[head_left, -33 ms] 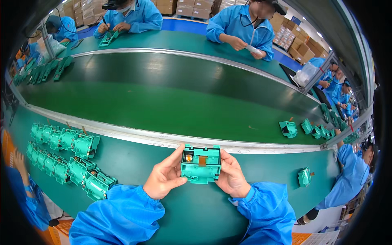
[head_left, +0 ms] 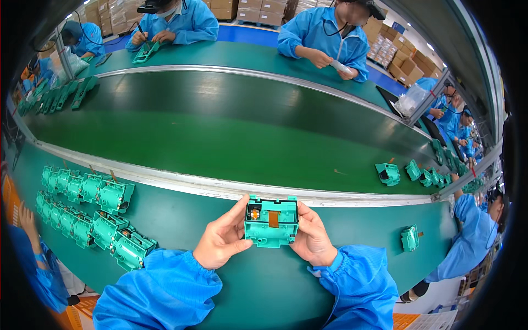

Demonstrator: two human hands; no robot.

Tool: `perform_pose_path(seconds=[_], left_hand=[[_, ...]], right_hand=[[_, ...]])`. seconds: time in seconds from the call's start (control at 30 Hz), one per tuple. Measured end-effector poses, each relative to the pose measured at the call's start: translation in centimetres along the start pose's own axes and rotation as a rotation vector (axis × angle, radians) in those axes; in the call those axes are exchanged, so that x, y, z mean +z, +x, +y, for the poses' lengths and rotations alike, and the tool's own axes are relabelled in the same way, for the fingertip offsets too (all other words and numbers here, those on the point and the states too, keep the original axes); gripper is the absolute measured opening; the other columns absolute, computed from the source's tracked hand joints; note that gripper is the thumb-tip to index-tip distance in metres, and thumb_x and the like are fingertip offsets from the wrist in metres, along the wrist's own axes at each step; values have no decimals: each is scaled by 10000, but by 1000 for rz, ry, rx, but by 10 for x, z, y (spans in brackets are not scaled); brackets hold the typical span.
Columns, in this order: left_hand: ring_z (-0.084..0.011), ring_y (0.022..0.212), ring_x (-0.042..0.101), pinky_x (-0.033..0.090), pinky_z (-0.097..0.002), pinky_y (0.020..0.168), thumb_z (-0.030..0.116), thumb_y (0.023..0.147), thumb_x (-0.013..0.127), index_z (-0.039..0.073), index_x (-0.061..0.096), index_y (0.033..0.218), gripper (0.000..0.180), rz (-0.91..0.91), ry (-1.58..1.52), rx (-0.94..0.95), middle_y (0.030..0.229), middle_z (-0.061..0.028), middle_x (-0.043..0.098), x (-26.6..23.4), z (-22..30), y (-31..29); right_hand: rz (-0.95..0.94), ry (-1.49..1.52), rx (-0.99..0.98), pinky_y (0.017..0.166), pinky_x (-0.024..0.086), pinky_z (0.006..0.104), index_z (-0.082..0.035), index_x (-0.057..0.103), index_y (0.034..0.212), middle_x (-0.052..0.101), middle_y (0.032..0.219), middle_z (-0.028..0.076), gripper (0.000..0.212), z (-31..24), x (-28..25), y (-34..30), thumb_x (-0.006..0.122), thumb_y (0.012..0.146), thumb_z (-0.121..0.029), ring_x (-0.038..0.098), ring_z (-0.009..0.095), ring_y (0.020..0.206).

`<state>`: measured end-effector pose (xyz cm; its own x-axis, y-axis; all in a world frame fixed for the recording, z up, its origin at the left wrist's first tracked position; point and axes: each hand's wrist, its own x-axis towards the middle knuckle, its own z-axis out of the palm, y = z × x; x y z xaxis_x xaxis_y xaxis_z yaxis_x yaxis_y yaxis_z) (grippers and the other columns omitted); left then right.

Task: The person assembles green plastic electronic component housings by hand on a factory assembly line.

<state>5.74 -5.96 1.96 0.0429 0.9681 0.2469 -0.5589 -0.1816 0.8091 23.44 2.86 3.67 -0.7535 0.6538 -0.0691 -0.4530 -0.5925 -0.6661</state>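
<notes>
Cardboard boxes (head_left: pixel 410 70) are stacked beyond a blue floor (head_left: pixel 250 36), with co-workers in blue smocks around the line. One at the far side (head_left: pixel 190 25) bends over a green part (head_left: pixel 146 52); another (head_left: pixel 324 38) has a small white item (head_left: pixel 341 67) in both hands. Between pale rails runs a dark green belt (head_left: pixel 220 132), carrying flat green cases (head_left: pixel 85 92) at its left end and several housings (head_left: pixel 388 174) at its right.

On the near green surface (head_left: pixel 181 220), two rows of similar housings, back (head_left: pixel 115 195) and front (head_left: pixel 132 250), line the left side, and one lone housing (head_left: pixel 410 238) lies well apart at the right.

Centrally, near the surface's far edge, is the held housing (head_left: pixel 269 234), its opening in view with an orange-brown ribbon (head_left: pixel 273 219) across the middle. The left hand (head_left: pixel 220 242) grips its left side, fingers and thumb parted only by the part; the right hand (head_left: pixel 313 239) has its fingers closed around the right side.
</notes>
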Motion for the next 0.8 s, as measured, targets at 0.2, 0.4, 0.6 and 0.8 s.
perform_pose_path(seconds=[0.2, 0.4, 0.6, 0.8], left_hand=[[-266, 1219, 332, 274, -390, 986, -84, 752, 558, 87, 137, 1368, 766, 3, 156, 97, 1342, -173, 305, 4, -5, -2], [-254, 1210, 347, 295, -383, 978, -81, 752, 557, 16, 263, 1297, 626, -41, 292, 90, 1297, -146, 351, 2, -7, -2], [-242, 1203, 347, 298, -355, 978, -40, 767, 563, 25, 188, 1348, 695, 132, -107, -102, 1320, -140, 322, -1, 3, 5], [-247, 1216, 307, 306, -348, 975, 30, 757, 624, 49, 89, 1373, 816, 239, -106, -243, 1345, -159, 252, 7, 3, 4]], right_hand=[[39, 23, -17, 880, 409, 347, -48, 469, 1110, 547, 1073, 59, 340, 2, -1, 0, 570, 812, -177, 518, 161, 1004], [97, -21, -12, 844, 437, 366, -73, 455, 1115, 533, 1083, 65, 341, 5, -12, -1, 525, 838, -260, 528, 183, 981], [164, -51, -55, 779, 455, 311, -57, 430, 1154, 570, 1000, 52, 296, 6, 4, 3, 491, 873, -129, 548, 142, 905], [105, -305, -204, 731, 450, 225, -29, 312, 1273, 576, 1007, 101, 471, 15, 13, -4, 499, 842, 15, 547, 115, 869]])
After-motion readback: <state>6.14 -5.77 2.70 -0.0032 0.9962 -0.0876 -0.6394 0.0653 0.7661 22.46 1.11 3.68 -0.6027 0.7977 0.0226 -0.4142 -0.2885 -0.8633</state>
